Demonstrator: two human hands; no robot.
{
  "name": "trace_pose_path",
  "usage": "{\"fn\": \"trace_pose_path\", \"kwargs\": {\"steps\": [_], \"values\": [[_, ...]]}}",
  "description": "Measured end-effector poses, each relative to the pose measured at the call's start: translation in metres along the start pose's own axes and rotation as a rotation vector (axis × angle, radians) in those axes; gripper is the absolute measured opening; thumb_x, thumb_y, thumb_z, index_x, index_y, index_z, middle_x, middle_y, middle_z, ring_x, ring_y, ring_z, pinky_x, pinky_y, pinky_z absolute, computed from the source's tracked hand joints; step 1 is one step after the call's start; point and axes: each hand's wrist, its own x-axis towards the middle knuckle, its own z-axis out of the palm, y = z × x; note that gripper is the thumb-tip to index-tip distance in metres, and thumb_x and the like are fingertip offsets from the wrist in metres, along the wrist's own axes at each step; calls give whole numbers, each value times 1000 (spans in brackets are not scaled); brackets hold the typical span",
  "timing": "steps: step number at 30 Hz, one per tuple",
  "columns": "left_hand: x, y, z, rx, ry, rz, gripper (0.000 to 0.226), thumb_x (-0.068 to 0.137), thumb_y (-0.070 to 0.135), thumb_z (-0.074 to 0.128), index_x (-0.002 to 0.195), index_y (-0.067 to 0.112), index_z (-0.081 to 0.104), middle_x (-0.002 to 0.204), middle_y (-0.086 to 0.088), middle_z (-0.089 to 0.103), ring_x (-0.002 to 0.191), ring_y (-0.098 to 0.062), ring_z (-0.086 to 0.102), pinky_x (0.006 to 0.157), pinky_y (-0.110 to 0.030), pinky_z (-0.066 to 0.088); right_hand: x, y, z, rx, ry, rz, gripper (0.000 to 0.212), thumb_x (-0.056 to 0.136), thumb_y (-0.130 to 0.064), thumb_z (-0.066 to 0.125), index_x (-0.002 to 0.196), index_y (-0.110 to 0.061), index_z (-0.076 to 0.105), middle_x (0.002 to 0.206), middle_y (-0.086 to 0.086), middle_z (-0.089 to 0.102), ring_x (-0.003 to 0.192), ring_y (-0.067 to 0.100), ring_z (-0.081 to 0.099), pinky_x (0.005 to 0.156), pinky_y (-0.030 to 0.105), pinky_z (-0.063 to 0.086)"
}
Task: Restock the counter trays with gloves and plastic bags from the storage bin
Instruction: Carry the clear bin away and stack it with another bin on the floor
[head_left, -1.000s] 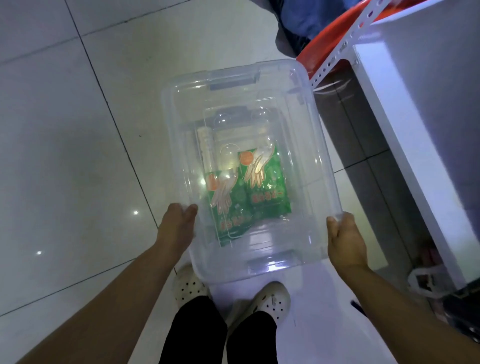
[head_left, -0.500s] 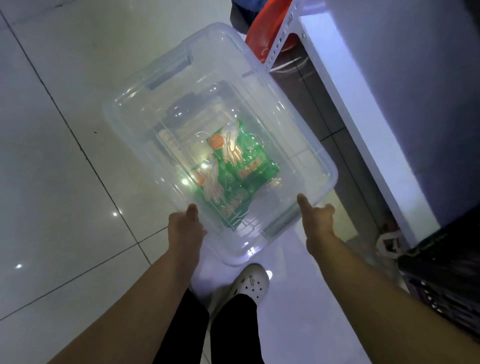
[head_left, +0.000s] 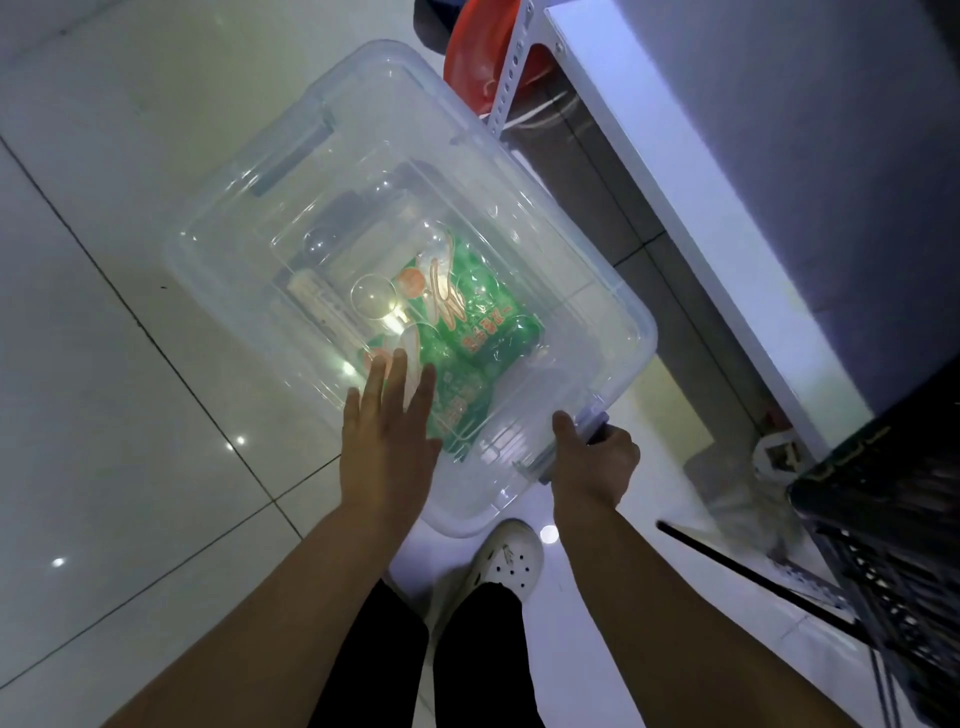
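Pale glossy tiles are making up the floor (head_left: 104, 415), the widest thing here, and a white shelf (head_left: 675, 208) on a perforated post is running along the right with something red tucked behind it. A black crate (head_left: 893, 545) is sitting at the lower right.

The clear bin (head_left: 395, 270) is lying slantwise on the floor just beside the shelf, its lid (head_left: 249, 270) on and a grey latch showing at each end. It is probably sitting down here so that both hands are free to work the lid.

Through the lid the green glove packs (head_left: 467, 353) are showing in the near half of the bin, overlapping one another, with paler rolled things behind them that are too blurred to name; they may be the bags.

The left hand (head_left: 387, 447) is lying flat on the near corner of the lid, fingers (head_left: 395, 374) spread and gripping nothing, most likely pressing to steady the bin. The right hand (head_left: 592, 462) is curling around the near latch (head_left: 597, 421), thumb on top and the other digits hooked under the rim, seemingly to pop it free.

A white clog (head_left: 511, 558) is standing just below the bin's near corner.

The task is barely beginning: the far latch looks shut, nothing is out, and no trays are in view.
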Motion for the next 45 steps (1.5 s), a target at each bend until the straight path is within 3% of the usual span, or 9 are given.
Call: {"fn": "trace_pose_path", "kwargs": {"steps": [5,10,16,23,29,33,36,42,45], "values": [[0,-2,2,57,-15,7,76,84,36,62,146,19,22,156,-13,15,145,-30,8,114,-48,21,-3,-5,3,-77,110,-68,24,77,-27,68,87,-8,58,99,6,51,73,24,56,68,35,48],[-2,3,-1,61,-46,-1,74,87,38,56,147,22,16,157,-13,9,145,-29,8,114,-46,20,-6,-13,-4,-135,131,-88,31,76,-21,70,101,-8,56,104,6,49,90,31,58,68,34,41],[29,-19,-40,-45,127,6,59,76,26,71,130,11,52,136,-18,50,124,-35,46,101,-44,39,-28,-53,19,-401,62,-843,45,66,-7,78,107,-7,60,106,14,61,96,32,55,80,40,47],[142,-120,-118,-165,288,-280,75,83,36,64,141,3,28,150,-21,28,138,-35,24,113,-44,19,-44,-139,93,-692,-269,-1353,58,68,-24,80,120,-15,58,122,15,58,106,34,55,83,42,47],[208,-176,-142,-372,-30,-375,82,78,53,64,140,7,35,145,-15,39,127,-31,42,98,-36,36,-36,-153,131,-735,-222,-1390,66,63,-32,83,123,-23,59,123,11,61,100,32,59,79,40,47],[231,-183,-144,-689,-219,-423,74,71,39,76,131,7,46,121,-12,56,80,-19,58,61,-25,43,-28,-151,140,-726,-198,-1375,65,63,-35,83,123,-27,60,123,7,61,102,31,58,80,41,48],[233,-183,-144,-658,-130,-360,48,66,33,81,104,10,62,93,-10,62,65,-16,57,50,-22,43,-26,-148,142,-736,-191,-1367,68,61,-37,83,124,-29,59,124,6,61,103,30,57,81,42,47],[216,-178,-129,-502,163,-231,46,74,34,75,115,20,61,96,-7,50,81,-18,51,70,-26,37,-27,-148,144,-727,-194,-1358,69,59,-34,86,123,-26,61,122,10,63,103,33,59,81,45,49],[210,-174,-122,-452,274,-171,35,79,32,69,112,22,62,93,-2,51,79,-16,50,62,-22,32,-27,-147,145,-752,-170,-1374,69,59,-34,86,123,-24,61,121,11,63,103,34,60,80,46,51]]}}
